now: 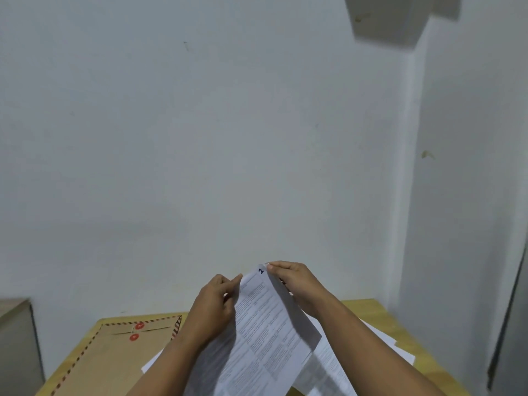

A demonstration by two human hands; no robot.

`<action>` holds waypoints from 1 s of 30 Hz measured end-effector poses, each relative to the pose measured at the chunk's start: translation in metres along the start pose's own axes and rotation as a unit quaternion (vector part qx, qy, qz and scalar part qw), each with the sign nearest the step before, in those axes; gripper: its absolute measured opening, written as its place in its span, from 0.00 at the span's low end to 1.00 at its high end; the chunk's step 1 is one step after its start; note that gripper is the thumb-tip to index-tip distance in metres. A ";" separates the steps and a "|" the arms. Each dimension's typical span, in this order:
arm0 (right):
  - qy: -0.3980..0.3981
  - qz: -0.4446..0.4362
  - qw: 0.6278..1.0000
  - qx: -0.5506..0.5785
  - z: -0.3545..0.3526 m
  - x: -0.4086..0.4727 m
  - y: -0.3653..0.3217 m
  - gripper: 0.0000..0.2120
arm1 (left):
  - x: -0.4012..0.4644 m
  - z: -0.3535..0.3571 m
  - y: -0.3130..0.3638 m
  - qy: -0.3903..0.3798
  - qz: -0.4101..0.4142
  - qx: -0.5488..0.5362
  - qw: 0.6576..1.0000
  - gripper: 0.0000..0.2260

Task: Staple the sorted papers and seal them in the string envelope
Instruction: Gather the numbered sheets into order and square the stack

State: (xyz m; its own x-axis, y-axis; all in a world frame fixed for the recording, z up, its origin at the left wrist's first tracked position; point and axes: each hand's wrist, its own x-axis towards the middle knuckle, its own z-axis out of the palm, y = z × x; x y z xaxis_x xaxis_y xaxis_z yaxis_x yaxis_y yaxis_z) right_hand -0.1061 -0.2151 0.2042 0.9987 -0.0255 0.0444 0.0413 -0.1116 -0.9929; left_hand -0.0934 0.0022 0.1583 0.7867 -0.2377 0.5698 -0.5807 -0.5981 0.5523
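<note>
White printed sheets (265,332) are held up off the table (368,305), their long axis running from the bottom of the view up and slightly right toward the wall (200,138), the top edge pointing away from the person. A dark handwritten "2" sits at the sheet's top right corner. The left hand (214,304) grips the left edge near the top, fingers curled onto the paper. The right hand (291,281) pinches the top right corner between thumb and fingertips. More loose papers (380,338) lie flat on the wooden table beneath the arms, spreading to the right and partly hidden.

To the left, a brown envelope (120,358) with a red-and-white striped border lies flat on the table, its long axis running from the near left toward the wall. Its flap end points away, with two red discs (136,331) joined by string. A grey cabinet (17,338) stands at the left edge.
</note>
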 end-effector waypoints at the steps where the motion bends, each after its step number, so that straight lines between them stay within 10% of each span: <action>1: -0.002 0.012 1.000 0.012 0.000 -0.001 -0.001 0.09 | -0.001 0.000 0.001 -0.005 -0.002 0.003 1.000 0.17; 17: -0.064 0.013 0.998 0.012 -0.007 -0.011 -0.004 0.09 | 0.004 0.000 0.001 -0.023 -0.068 -0.005 0.997 0.18; 30: 0.002 -0.157 0.981 -0.115 -0.013 -0.002 0.036 0.20 | 0.006 0.002 0.003 0.000 -0.102 -0.017 0.995 0.16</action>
State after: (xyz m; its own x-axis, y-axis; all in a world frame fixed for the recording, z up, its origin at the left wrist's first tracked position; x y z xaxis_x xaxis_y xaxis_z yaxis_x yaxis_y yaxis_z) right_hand -0.1073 -0.2319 0.1693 0.9375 0.0432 0.3454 0.3392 -0.3360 -0.8787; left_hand -0.0900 -0.0027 0.1618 0.8885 -0.1143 0.4443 -0.4165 -0.6071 0.6768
